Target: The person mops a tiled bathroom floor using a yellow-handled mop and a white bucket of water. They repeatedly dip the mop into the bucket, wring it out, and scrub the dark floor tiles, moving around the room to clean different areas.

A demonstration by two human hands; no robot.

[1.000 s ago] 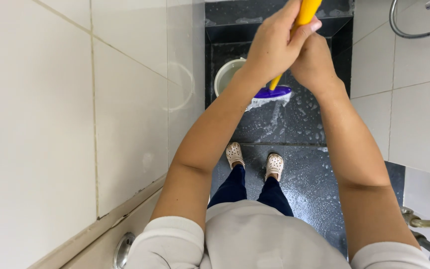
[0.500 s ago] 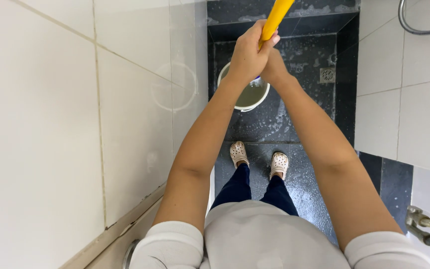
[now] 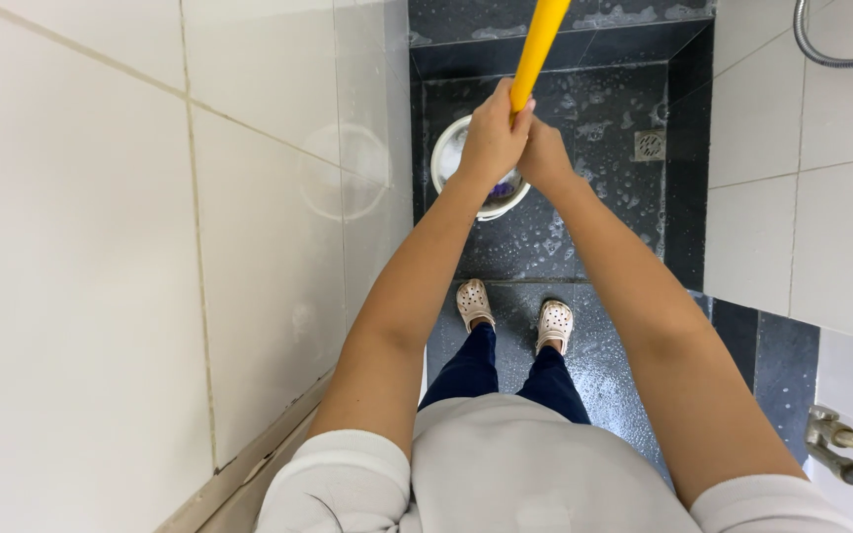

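We look down at two bare arms stretched out in front of us. Our left hand [image 3: 489, 133] is closed tight around a long yellow handle [image 3: 537, 44], and our right hand [image 3: 545, 156] is wrapped around the same handle, just beside the left one and touching it. The handle goes up and away from our hands to the far edge of what we see.

Right under our hands sits a round white bucket [image 3: 446, 158] on the dark wet floor [image 3: 594, 227]. A little bit of something purple [image 3: 502, 188] shows inside the bucket, but our hands hide most of it, so we cannot tell what it is.

A small square drain [image 3: 650, 145] is in the floor, to the right of the bucket and far from us. Near us, two pale shoes with holes [image 3: 515, 311] stand side by side on the floor.

A big white tiled wall [image 3: 130, 266] fills the left side. More white tiles [image 3: 802, 197] are on the right, with a silver hose [image 3: 821, 49] curling at the far right corner and a metal tap [image 3: 841, 444] near us on the right
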